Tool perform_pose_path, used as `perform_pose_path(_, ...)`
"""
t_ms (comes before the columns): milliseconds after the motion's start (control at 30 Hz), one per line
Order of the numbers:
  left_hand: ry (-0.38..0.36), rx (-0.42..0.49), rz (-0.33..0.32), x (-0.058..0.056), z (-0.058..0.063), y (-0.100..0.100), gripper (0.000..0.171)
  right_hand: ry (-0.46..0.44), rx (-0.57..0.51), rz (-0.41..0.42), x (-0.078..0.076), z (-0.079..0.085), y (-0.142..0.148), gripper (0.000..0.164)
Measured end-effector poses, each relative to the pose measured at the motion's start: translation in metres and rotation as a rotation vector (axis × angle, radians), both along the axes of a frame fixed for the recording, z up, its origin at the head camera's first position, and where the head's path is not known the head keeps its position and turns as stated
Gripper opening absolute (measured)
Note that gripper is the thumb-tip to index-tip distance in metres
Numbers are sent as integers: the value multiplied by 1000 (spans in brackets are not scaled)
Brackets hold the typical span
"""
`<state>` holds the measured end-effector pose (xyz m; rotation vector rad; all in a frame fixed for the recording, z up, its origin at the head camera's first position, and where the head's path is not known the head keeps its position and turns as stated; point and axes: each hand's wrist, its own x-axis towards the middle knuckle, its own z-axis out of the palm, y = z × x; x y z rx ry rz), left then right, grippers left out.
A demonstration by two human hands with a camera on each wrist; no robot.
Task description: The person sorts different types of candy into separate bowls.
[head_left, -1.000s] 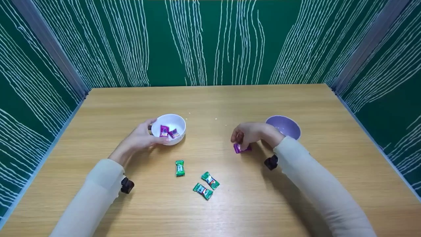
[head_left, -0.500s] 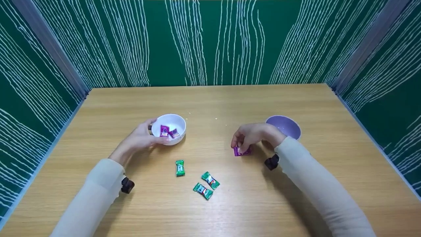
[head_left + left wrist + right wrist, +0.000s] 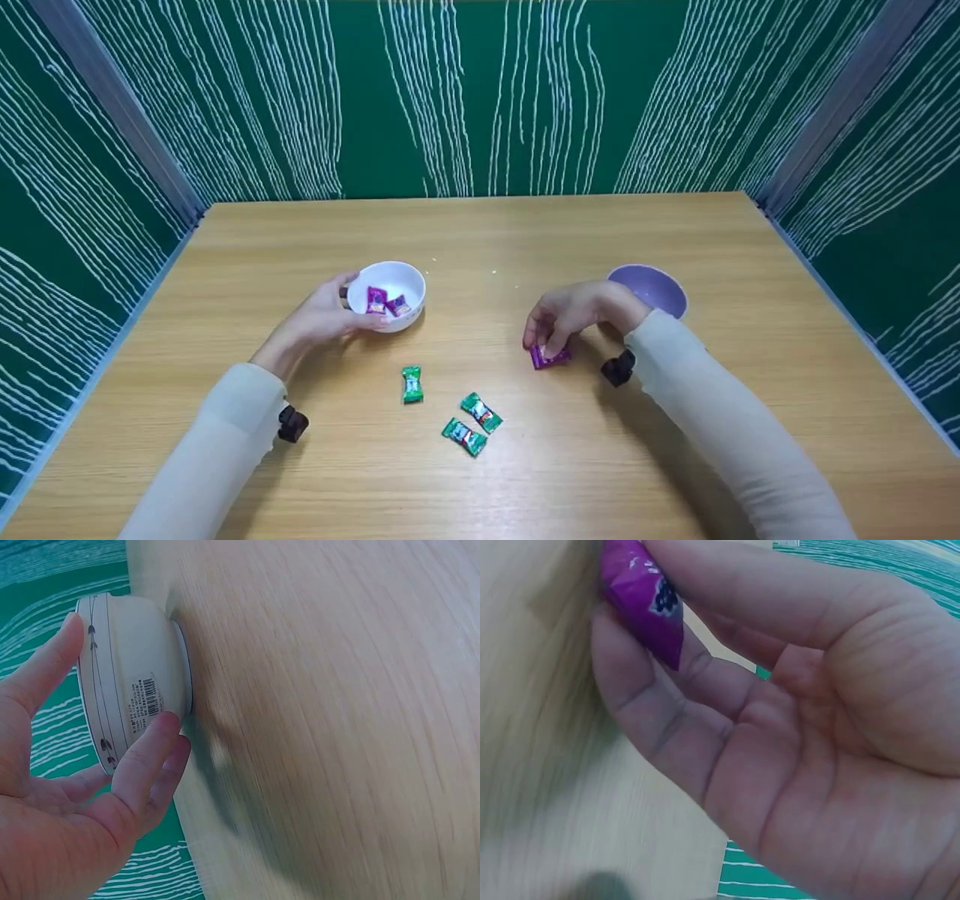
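1. A pale wood-grain tabletop [image 3: 585, 465] stands between green walls [image 3: 480, 97] streaked with wavy white lines.
2. The right hand [image 3: 574, 311] pinches a purple candy [image 3: 551, 358] between thumb and fingertips; whether the candy touches the tabletop, I cannot tell.
3. In the head view the candy's long axis runs roughly left to right beneath the fingertips, slightly higher at its right end; in the right wrist view one tapered end points down toward the palm.
4. The right wrist bends so that the hand reaches leftward, fingers angled down.
5. The left hand [image 3: 326, 313] grips a white bowl [image 3: 406, 279] from its left side, thumb on the near rim, fingers round the far side and underneath.
6. The bowl opens upward and holds two purple candies [image 3: 376, 300], well apart from the pinched one.
7. Nearer the wearer, between the hands, lie three green candies [image 3: 412, 384]: one nearly upright in view, two slanting side by side.
8. A lilac bowl [image 3: 654, 289] sits behind the right wrist, partly hidden.
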<state>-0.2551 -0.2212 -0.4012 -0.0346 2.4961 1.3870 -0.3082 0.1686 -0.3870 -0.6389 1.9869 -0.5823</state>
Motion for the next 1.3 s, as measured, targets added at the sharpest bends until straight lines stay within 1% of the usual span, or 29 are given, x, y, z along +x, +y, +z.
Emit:
perform_pose_path(133, -3, -6, 5, 2, 1, -2, 113, -14, -20, -12, -1, 0, -5, 35)
perform_pose_path(333, -22, -4, 26, 3, 2, -3, 114, -72, -162, -42, -2, 0, -17, 35)
perform_pose_path(400, -22, -9, 26, 3, 2, -4, 114, -84, -195, -49, -3, 0, -21, 36)
perform_pose_path(567, -18, -21, 25, 3, 1, -3, 113, -88, -230, -70, -2, 2, -34, 37)
perform_pose_path(633, -19, -20, 21, 3, 1, -2, 112, -85, -259, -95, -1, 2, -39, 36)
perform_pose_path(700, -21, -23, 20, 3, 0, -1, 112, -74, -307, -158, -1, 4, -44, 34)
perform_pose_path(733, -23, -22, 22, 3, 0, -1, 111, -70, -342, -211, -1, 5, -47, 33)
perform_pose_path(867, 5, -19, 1, 1, -1, 0, 111, -80, -531, -493, -1, 11, -59, 38)
perform_pose_path(933, 15, -18, -10, 0, -1, -1, 111, -96, -603, -598, -1, 14, -65, 42)
perform_pose_path(967, 18, -19, -16, 0, -1, -1, 110, -107, -624, -629, -1, 15, -68, 43)
perform_pose_path(1033, 17, -26, -18, 0, -1, -1, 110, -120, -636, -654, -1, 16, -72, 45)
perform_pose_path(1200, 11, -47, -11, 0, 0, -1, 110, -134, -626, -664, 0, 17, -80, 42)
perform_pose_path(1300, 5, -46, -8, 1, 1, -1, 110, -159, -637, -693, 1, 16, -85, 42)
